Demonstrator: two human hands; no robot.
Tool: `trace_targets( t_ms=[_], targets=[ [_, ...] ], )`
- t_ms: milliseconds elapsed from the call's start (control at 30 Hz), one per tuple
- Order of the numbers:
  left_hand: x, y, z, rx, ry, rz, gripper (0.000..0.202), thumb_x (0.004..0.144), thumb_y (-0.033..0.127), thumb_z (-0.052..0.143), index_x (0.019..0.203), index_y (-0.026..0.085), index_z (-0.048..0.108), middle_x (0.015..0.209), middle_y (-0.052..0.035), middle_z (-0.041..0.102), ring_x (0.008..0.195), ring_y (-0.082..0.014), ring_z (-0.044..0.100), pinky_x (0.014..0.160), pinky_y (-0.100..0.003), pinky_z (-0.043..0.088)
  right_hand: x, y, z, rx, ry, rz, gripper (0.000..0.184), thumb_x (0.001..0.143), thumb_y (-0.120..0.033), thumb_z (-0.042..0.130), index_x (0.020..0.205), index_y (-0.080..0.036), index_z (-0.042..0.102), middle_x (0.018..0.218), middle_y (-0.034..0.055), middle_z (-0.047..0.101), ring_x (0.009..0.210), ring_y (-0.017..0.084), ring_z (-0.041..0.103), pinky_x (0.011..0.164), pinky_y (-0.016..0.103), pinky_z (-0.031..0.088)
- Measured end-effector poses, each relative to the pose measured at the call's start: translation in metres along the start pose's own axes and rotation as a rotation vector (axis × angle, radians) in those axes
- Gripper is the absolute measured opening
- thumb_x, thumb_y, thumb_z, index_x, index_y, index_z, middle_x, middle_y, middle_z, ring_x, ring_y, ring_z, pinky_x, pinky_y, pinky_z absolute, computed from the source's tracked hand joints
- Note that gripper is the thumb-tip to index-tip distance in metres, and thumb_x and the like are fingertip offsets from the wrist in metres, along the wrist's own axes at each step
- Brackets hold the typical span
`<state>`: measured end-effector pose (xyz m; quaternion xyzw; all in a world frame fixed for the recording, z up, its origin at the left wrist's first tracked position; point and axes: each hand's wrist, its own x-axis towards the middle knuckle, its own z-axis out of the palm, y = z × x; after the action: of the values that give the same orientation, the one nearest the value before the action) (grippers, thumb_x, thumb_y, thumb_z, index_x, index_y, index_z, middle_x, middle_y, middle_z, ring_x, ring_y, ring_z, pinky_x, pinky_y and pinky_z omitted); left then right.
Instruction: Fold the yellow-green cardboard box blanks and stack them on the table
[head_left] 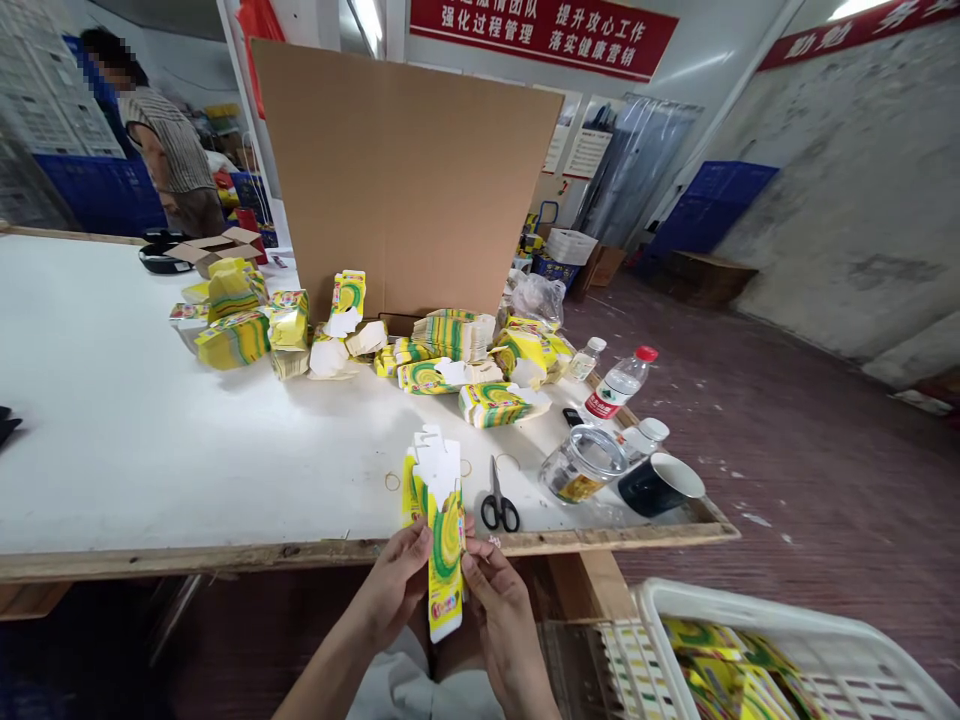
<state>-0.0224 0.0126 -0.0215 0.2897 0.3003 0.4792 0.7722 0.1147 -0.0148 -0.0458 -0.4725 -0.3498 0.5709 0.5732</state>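
Note:
Over the table's front edge I hold a yellow and green printed carton [446,560], long and narrow, with white flaps at its far end. My left hand [397,580] pinches its left side. On the right side, the thumb and fingers of my right hand [495,590] close on the carton's edge. Another yellow carton [410,490] shows behind it on the left, partly hidden. Black-handled scissors [499,505] lie just right of the carton, near several rubber bands [392,482].
Bundles of flat yellow cartons [450,340] line the table before a tall cardboard sheet [405,180]. A red-capped bottle [619,385], a clear jar [581,465] and a dark mug [660,485] stand right. A white basket [750,600] holds cartons. A person [172,140] stands back left.

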Motion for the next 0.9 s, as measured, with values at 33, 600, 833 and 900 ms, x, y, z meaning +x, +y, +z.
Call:
trace_targets(
  t_ms=[33, 600, 833, 900],
  targets=[
    [-0.001, 0.0, 0.002, -0.032, -0.037, -0.01, 0.049, 0.075, 0.056, 0.075, 0.106, 0.018, 0.076, 0.112, -0.0147, 0.076, 0.115, -0.036, 0.066, 0.1, -0.048, 0.051, -0.001, -0.001, 0.0, 0.021, 0.0, 0.014, 0.034, 0.075, -0.047, 0.079, 0.095, -0.021, 0.07, 0.097, 0.0084, 0.077, 0.093, 0.029, 0.072, 0.079, 0.04, 0.059],
    [-0.002, -0.014, 0.002, 0.35, 0.097, 0.224, 0.078, 0.084, 0.043, 0.072, 0.144, 0.023, 0.027, 0.117, -0.0122, 0.07, 0.103, -0.0249, 0.069, 0.094, -0.038, 0.051, -0.002, -0.01, -0.012, -0.4, 0.108, -0.232, 0.034, 0.082, -0.048, 0.071, 0.096, -0.017, 0.07, 0.088, 0.0102, 0.075, 0.074, 0.023, 0.071, 0.067, 0.031, 0.058],
    [-0.013, 0.002, -0.002, 0.319, -0.183, 0.069, 0.059, 0.084, 0.031, 0.072, 0.135, 0.024, 0.043, 0.108, -0.0082, 0.07, 0.096, -0.0226, 0.067, 0.085, -0.032, 0.049, -0.004, -0.035, -0.027, -0.354, -0.093, -0.224, 0.044, 0.087, -0.044, 0.068, 0.127, -0.027, 0.061, 0.101, 0.0067, 0.073, 0.083, 0.021, 0.069, 0.074, 0.03, 0.057],
    [-0.015, 0.001, -0.003, 0.279, -0.222, 0.024, 0.05, 0.081, 0.028, 0.075, 0.125, 0.024, 0.051, 0.101, -0.005, 0.07, 0.092, -0.0204, 0.066, 0.08, -0.029, 0.047, -0.005, -0.042, -0.031, -0.378, -0.156, -0.184, 0.033, 0.088, -0.046, 0.066, 0.114, -0.025, 0.066, 0.094, 0.0053, 0.072, 0.081, 0.021, 0.067, 0.07, 0.028, 0.055]
  ],
)
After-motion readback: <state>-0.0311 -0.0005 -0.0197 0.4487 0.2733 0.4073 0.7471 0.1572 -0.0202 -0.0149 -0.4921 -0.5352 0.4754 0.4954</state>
